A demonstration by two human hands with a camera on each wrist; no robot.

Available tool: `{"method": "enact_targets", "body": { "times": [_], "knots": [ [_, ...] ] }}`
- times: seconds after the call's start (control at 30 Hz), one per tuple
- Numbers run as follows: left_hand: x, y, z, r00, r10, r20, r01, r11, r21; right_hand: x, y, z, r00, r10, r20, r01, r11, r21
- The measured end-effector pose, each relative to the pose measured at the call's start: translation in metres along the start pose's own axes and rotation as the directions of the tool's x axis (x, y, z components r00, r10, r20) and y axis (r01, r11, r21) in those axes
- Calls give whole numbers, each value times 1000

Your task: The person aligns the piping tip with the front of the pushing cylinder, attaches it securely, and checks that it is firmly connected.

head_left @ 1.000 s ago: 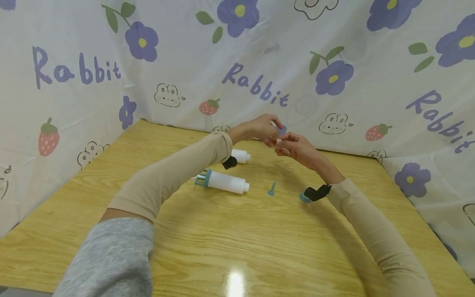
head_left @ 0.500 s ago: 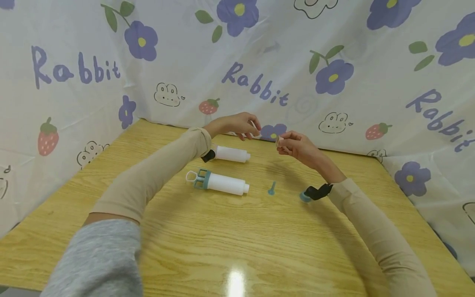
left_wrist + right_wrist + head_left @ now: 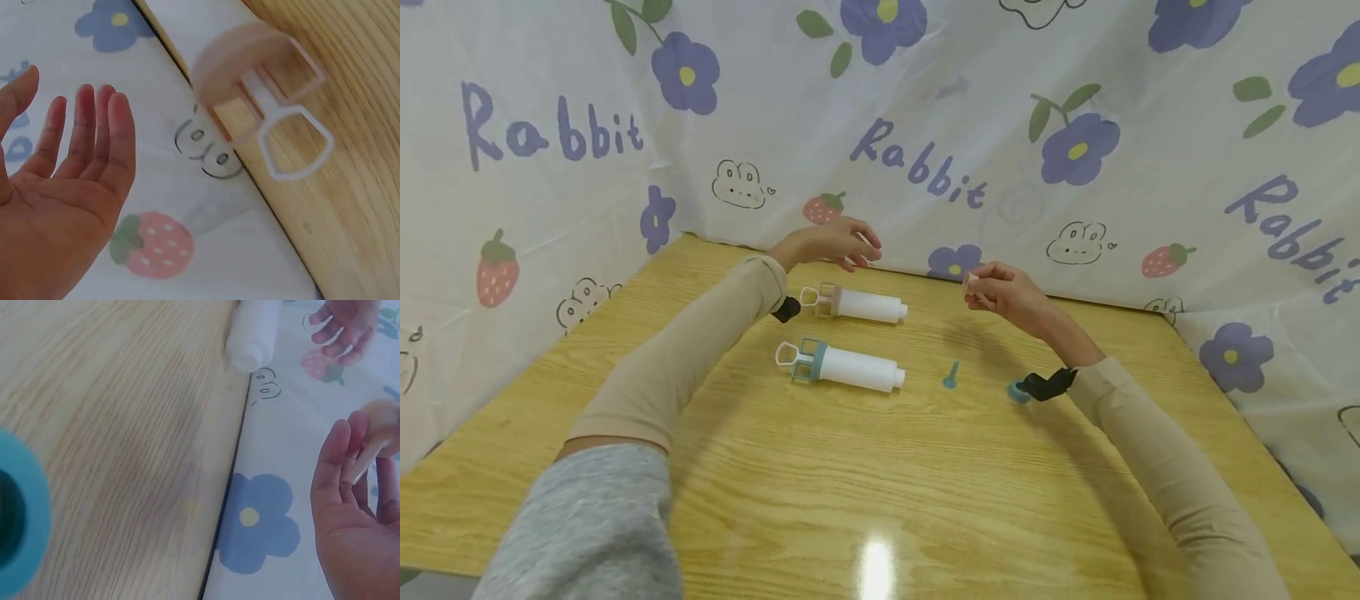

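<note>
My left hand (image 3: 837,242) is raised near the back cloth with fingers loosely extended and nothing in them. Just below it on the table lies a white syringe-like tube (image 3: 868,306) with a beige frame and a white loop handle (image 3: 295,142). My right hand (image 3: 1011,293) pinches a small beige piece (image 3: 971,286) between thumb and fingers, above the table. In the right wrist view that beige piece (image 3: 367,459) shows a thin edge and a rounded part, partly hidden by fingers. A second white tube (image 3: 856,369) with a teal frame lies nearer me.
A small teal nozzle-like piece (image 3: 951,377) stands on the table right of the tubes. Beside my right wrist's black strap (image 3: 1051,384) sits a teal ring (image 3: 1018,392), partly covered. Printed cloth (image 3: 917,100) surrounds the wooden table (image 3: 850,475) at back and sides.
My left hand has parted from my right hand and moved left, uncovering the tube with the beige frame. My right hand keeps its place, still pinching the beige piece.
</note>
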State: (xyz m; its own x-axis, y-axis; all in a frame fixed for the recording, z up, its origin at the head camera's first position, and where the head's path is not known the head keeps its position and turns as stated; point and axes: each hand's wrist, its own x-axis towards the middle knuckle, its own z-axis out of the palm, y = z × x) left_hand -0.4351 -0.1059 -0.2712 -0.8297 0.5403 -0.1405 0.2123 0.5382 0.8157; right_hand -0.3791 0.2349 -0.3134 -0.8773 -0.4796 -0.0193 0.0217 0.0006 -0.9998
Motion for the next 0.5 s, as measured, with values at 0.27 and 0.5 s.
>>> {"method": "enact_targets", "body": {
  "times": [0.27,0.5],
  "knots": [
    [-6,-30,-18,999,-17,-51,15,999,-42,-1,1,-3,1000,-29,3,29,1000,-6],
    [-5,-52,-12,968,-188,164,185,982,32,-2,6,-4,1000,-21,2,21,1000,-18]
  ]
}}
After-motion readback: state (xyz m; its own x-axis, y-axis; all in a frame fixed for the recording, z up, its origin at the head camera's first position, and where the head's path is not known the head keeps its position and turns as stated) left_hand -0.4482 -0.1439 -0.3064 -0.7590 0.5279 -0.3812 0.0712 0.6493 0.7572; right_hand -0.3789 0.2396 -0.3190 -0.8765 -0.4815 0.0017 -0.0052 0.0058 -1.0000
